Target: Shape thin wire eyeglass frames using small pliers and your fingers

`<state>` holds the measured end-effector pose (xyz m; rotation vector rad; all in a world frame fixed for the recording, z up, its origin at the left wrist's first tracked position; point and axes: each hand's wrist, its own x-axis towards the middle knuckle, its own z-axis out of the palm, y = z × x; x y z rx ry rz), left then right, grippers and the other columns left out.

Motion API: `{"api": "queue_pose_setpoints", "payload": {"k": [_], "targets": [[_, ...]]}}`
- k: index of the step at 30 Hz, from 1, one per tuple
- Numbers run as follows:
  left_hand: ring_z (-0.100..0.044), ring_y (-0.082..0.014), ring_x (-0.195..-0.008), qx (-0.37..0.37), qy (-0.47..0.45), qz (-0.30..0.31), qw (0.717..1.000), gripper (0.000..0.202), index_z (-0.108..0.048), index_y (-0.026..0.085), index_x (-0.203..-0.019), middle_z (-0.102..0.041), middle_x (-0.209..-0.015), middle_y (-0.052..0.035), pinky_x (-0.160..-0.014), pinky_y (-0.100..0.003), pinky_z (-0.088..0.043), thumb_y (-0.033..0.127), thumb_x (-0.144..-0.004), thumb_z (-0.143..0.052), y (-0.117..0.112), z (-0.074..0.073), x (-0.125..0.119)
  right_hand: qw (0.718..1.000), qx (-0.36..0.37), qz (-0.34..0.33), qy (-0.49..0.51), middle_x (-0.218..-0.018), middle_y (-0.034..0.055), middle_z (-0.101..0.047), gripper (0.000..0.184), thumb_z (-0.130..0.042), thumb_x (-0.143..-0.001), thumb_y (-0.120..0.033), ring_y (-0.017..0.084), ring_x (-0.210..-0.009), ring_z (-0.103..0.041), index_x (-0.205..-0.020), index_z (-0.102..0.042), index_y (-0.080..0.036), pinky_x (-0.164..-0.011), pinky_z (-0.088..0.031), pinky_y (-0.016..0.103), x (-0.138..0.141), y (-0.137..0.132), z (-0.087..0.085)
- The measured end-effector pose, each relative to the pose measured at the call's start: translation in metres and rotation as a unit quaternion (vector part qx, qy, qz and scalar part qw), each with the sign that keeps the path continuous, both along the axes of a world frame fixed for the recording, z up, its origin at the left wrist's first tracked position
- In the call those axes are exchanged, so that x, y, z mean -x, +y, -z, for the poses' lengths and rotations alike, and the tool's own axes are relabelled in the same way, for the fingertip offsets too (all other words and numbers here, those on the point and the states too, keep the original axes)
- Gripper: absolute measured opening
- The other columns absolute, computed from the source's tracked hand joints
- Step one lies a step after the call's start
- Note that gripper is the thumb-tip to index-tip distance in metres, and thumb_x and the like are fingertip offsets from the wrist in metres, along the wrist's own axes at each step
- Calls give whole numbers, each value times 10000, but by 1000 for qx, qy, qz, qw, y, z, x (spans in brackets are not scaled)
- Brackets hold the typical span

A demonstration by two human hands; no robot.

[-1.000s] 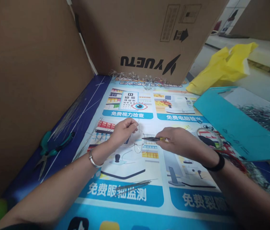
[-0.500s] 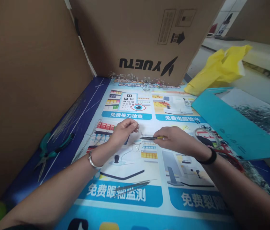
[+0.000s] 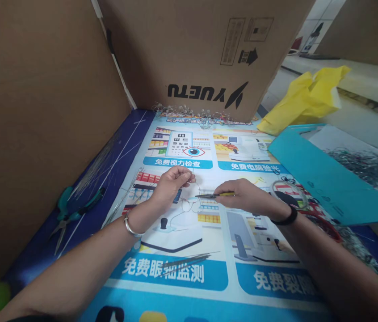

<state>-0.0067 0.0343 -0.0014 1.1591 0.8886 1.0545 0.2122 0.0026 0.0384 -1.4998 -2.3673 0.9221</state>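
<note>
Pinched between the fingers of my left hand (image 3: 174, 184) is a thin wire (image 3: 199, 188), bent into a curve with a loop hanging below. My right hand (image 3: 241, 193) is closed round a pair of needle-nose pliers (image 3: 207, 196) with yellow on the handle. The pliers' dark tip points left and meets or nearly meets the wire; I cannot tell whether the jaws grip it. Nearer to me, a small bundle of straight wires (image 3: 189, 259) lies on the printed sheet (image 3: 227, 250).
Teal-handled pliers (image 3: 71, 214) and loose straight wires (image 3: 95, 170) lie at left. Bent wire pieces (image 3: 205, 117) line the foot of a cardboard panel (image 3: 202, 49). At right are a blue folder (image 3: 309, 174), a pile of short wires (image 3: 363, 165) and a yellow bag (image 3: 303, 103).
The wire loop beneath my left hand has shifted and turned slightly. Both hands stay almost in place, and the pliers' tip remains by the wire.
</note>
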Motion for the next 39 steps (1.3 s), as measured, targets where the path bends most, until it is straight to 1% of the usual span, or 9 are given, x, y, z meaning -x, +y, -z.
{"api": "queue_pose_setpoints", "payload": {"k": [3, 9, 18, 24, 27, 31, 34, 36, 39], "targets": [[-604, -119, -752, 9, 5, 24, 1000, 127, -530, 178, -797, -649, -792, -17, -669, -240, -407, 290, -781, -587, 1, -4, 2, 1000, -3, -12, -6, -825, 5, -697, 266, -491, -777, -335, 159, -728, -589, -890, -700, -215, -636, -425, 248, 0, 0, -4], [-619, -130, -770, 6, 22, 37, 999, 133, -484, 186, -787, -648, -800, -13, -667, -246, -405, 294, -793, -562, 2, -9, 3, 996, -40, -50, -55, -780, 20, -690, 249, -485, -772, -314, 152, -679, -574, -831, -704, -208, -601, -387, 242, 2, 5, -19], [-591, -128, -780, -46, 69, 48, 995, 160, -476, 178, -795, -647, -807, -25, -667, -241, -396, 323, -815, -541, 0, -10, 3, 986, 3, -134, -102, -655, -28, -645, 196, -490, -729, -261, 107, -570, -527, -725, -680, -211, -528, -339, 223, 2, 31, -52], [-590, -126, -769, -48, 54, 49, 996, 185, -460, 182, -798, -641, -802, -20, -686, -251, -401, 349, -815, -539, 1, -10, 3, 981, 54, -171, -72, -638, -19, -625, 201, -512, -724, -288, 107, -576, -516, -745, -688, -194, -543, -370, 215, 9, 47, -54], [-580, -114, -728, -47, 53, 55, 996, 198, -452, 185, -797, -636, -817, -17, -637, -232, -395, 355, -804, -553, 1, -10, 3, 978, 76, -183, -67, -644, -19, -617, 215, -517, -735, -311, 103, -583, -505, -775, -692, -192, -551, -377, 210, 11, 51, -52], [-531, -71, -561, -39, 45, 45, 997, 203, -435, 188, -786, -635, -842, -12, -555, -218, -383, 348, -799, -558, 2, -9, 2, 978, 89, -174, -70, -688, -15, -635, 224, -537, -730, -335, 111, -613, -521, -800, -694, -192, -566, -388, 216, 6, 60, -49], [-503, -56, -470, -33, 52, 27, 998, 171, -427, 191, -785, -642, -799, 5, -514, -217, -382, 300, -796, -559, 2, -6, 1, 982, 95, -157, -48, -706, -9, -636, 248, -544, -731, -359, 119, -637, -529, -816, -690, -178, -590, -399, 225, -2, 63, -44], [-533, -73, -484, -26, 64, 7, 998, 146, -425, 194, -778, -638, -702, 21, -528, -219, -399, 260, -797, -553, 1, -4, -1, 988, 91, -120, -27, -707, -5, -631, 268, -545, -733, -381, 124, -642, -531, -827, -682, -170, -591, -399, 228, -6, 60, -38], [-599, -109, -583, -16, 60, -22, 998, 128, -418, 198, -765, -630, -601, 26, -621, -245, -447, 229, -806, -536, -2, -4, -3, 997, 73, -19, 18, -743, 0, -634, 298, -526, -751, -413, 131, -667, -538, -855, -668, -172, -590, -399, 232, -10, 49, -27]]}}
